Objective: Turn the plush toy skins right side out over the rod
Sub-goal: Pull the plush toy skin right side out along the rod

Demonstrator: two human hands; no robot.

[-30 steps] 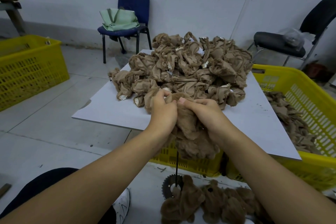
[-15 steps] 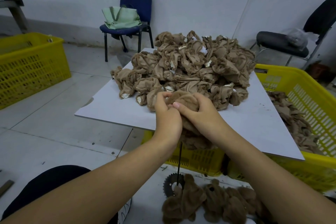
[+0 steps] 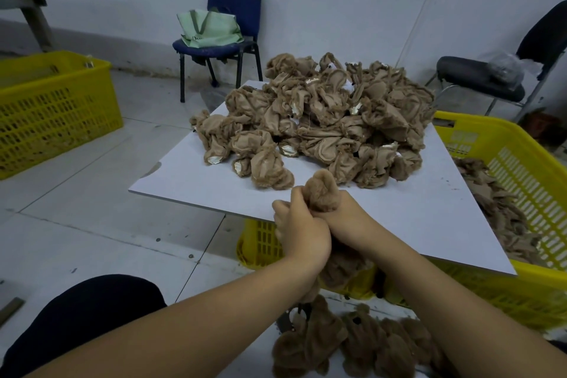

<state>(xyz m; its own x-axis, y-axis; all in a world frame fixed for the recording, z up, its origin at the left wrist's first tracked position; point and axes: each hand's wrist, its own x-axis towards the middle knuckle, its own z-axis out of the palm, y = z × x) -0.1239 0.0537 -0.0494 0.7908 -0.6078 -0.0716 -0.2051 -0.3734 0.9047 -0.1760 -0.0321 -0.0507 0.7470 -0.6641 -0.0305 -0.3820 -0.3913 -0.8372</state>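
Both hands are bunched together at the near edge of the white board (image 3: 196,187): left hand (image 3: 302,232) and right hand (image 3: 348,218) clenched round one plush skin (image 3: 322,190). Its furry tip pokes straight up between them, the rest hanging below. Rod hidden inside, presumably upright. Unturned pile (image 3: 331,120) lies beyond, finished ones (image 3: 346,344) nearest.

You are in a small toy-making workshop. You face a white flat board (image 3: 214,184) heaped with inside-out tan fabric plush skins (image 3: 331,113), resting on yellow perforated plastic crates (image 3: 503,163). Finished fuzzy brown skins (image 3: 352,344) lie below. Bare painted walls, a tiled floor and a blue padded chair (image 3: 227,27) surround you.
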